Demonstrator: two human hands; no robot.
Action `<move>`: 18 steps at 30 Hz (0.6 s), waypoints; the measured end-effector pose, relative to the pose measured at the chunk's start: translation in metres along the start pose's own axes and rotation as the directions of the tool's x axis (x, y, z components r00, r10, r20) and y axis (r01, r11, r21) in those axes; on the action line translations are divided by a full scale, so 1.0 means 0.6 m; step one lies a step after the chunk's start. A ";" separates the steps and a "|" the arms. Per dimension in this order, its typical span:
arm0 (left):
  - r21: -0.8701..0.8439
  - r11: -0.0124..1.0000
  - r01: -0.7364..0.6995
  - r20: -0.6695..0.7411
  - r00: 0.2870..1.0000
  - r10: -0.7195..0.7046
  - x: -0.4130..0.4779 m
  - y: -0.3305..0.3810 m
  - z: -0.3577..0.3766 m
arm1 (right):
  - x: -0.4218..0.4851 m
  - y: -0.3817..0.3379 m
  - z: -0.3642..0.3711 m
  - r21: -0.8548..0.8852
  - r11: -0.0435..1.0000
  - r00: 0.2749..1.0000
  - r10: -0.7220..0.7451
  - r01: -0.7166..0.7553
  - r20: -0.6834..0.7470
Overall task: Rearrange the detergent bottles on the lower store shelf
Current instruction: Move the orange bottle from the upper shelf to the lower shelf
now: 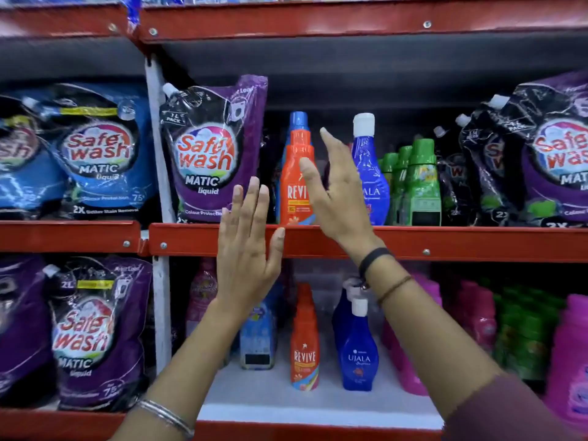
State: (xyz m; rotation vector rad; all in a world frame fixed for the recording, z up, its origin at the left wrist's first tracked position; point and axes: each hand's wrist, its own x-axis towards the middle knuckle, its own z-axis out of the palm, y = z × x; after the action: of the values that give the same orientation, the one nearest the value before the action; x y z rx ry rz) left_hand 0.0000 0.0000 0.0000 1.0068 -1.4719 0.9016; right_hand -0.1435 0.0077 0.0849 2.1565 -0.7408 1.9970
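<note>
Both hands are up and empty, no bottle picked. Left hand [246, 246] is flat, fingers together and spread upward, palm toward the shelf, in front of the red shelf rail [445, 241]. Right hand [337, 189] is open wide, fingers loosely curved, raised in front of the middle shelf between the orange Revive bottle [296, 183] and the blue Ujala bottle [370, 173] there; contact with either cannot be told.

Task target is the lower shelf [318, 405], white board below the rail. On it: a pale blue bottle [257, 338] at left, partly hidden behind the left forearm, an orange Revive bottle on the lower shelf [304, 342] in the middle, a blue Ujala bottle on the lower shelf [359, 348] just right of it with another dark blue bottle close behind. Pink bottles [477, 316] and green bottles [525, 329] crowd the right side, blurred. A pink bottle also stands at the back left.

Progress, judged: early or mid. The front row is sparse, the 3 front bottles stand apart with gaps and bare board around them, not lined up with the right-hand stock. Nothing is held, so the regrouping looks left to do.

Bottle look: all upright, caps on, labels facing front. Orange 1 is slim with a narrow neck, blue 1 has a white cap and a bulging body. Purple Safewash pouches [95, 332] fill the left bay.
</note>
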 end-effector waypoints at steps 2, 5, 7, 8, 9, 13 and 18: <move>0.015 0.999 0.029 -0.007 1.000 -0.029 0.014 -0.089 -0.012 | 0.036 -0.038 0.085 -0.019 0.998 0.997 0.059 -0.058 0.058; 0.096 0.995 0.034 0.051 0.998 -0.039 0.010 -0.097 0.008 | 0.053 -0.032 0.096 -0.228 0.962 0.972 0.188 -0.153 0.139; 0.173 0.985 0.024 0.049 0.998 -0.033 0.002 -0.093 0.015 | 0.054 -0.024 0.093 -0.334 0.924 0.963 0.240 -0.188 0.122; 0.202 0.979 0.014 0.058 0.998 -0.026 0.001 -0.092 0.017 | 0.056 -0.022 0.090 -0.345 0.918 0.964 0.245 -0.196 0.104; 0.240 0.971 0.009 0.041 0.999 -0.019 0.001 -0.093 0.021 | 0.057 -0.022 0.087 -0.338 0.918 0.965 0.249 -0.209 0.080; 0.263 0.965 0.004 0.029 0.999 -0.013 0.004 -0.095 0.025 | 0.058 -0.025 0.076 -0.195 0.946 0.963 0.268 -0.259 0.021; 0.268 0.963 -0.003 0.033 0.999 -0.006 0.003 -0.096 0.026 | 0.048 -0.041 0.053 0.037 0.968 0.959 0.250 -0.248 -0.136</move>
State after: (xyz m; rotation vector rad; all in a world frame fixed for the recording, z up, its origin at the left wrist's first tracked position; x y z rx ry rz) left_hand 0.0486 -0.0348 0.0005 1.2257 -1.4006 1.1092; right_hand -0.1041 0.0087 0.1147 1.9917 -1.0186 2.2567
